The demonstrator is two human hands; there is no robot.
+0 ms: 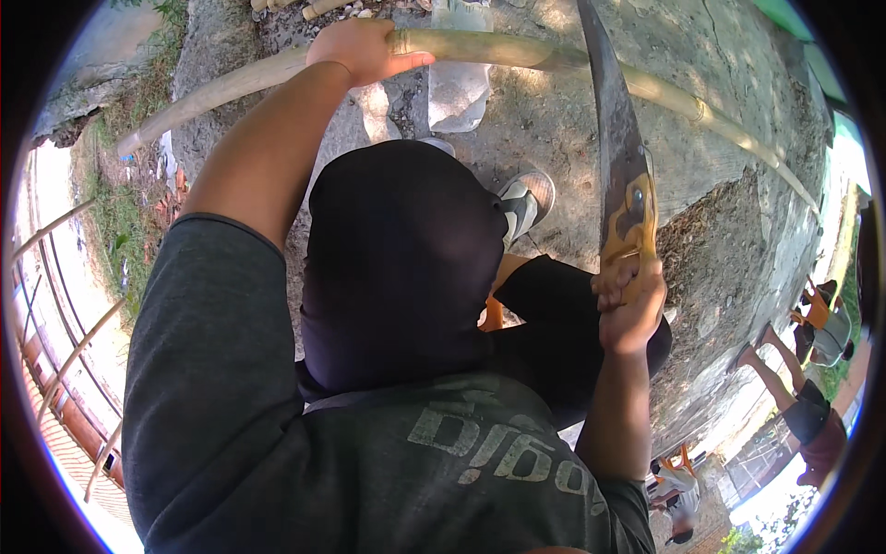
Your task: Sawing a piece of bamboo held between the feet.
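A long pale bamboo pole (517,51) runs across the far side, bowed by the lens. My left hand (355,51) is closed over it beside a node, with the thumb lying along the pole. In my right hand (633,303) is the yellow-brown handle of a handsaw (618,129), gripped with fingers wrapped round. Its worn, dark blade points away from me and crosses the pole in view, right of my left hand. Whether the teeth touch the bamboo I cannot tell.
A whitish slab (460,97) lies under the pole on rough concrete (706,152). Short bamboo pieces (323,7) lie at the far edge. Grass (125,217) and thin poles (78,355) are at left. Several people are at right, one in dark shorts (809,413).
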